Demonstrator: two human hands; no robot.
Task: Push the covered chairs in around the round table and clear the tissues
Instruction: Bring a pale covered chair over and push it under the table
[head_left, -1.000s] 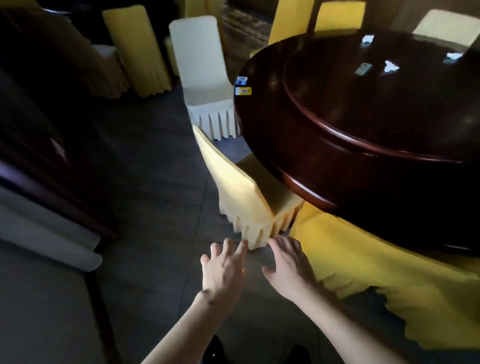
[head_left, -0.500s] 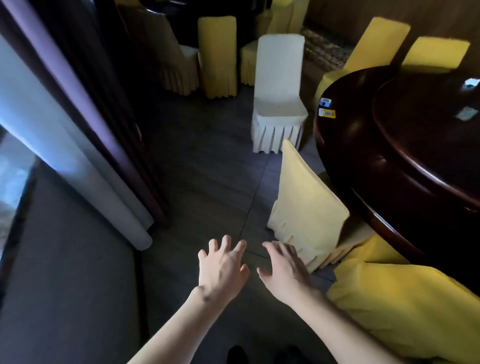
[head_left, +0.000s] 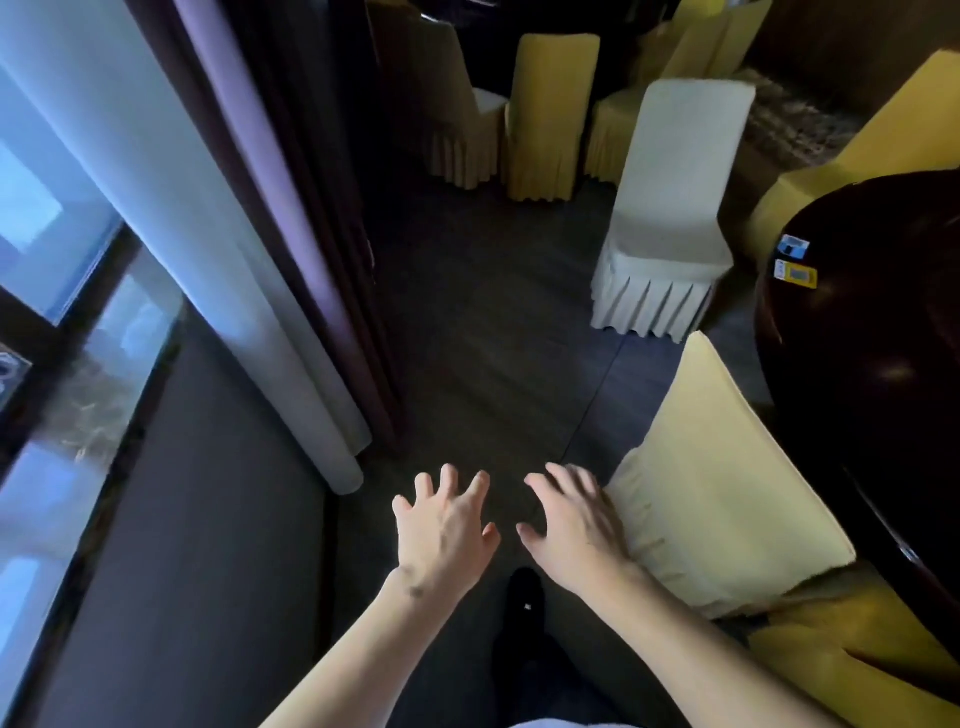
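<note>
Reaching both arms forward, left hand (head_left: 448, 530) and right hand (head_left: 574, 525) with fingers spread, gripping nothing | pale yellow chair (head_left: 727, 499) sitting tucked against desk (head_left: 857, 332), right hand just beside its skirt | white chair (head_left: 670, 208) standing apart from desk, pending pushing in | tissues not showing here; clearing apparently pending.

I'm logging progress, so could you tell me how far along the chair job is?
Done: the pale yellow chair is tucked against the round table. In hand: nothing; left hand and right hand are open. Left: the white chair stands clear of the table.
</note>
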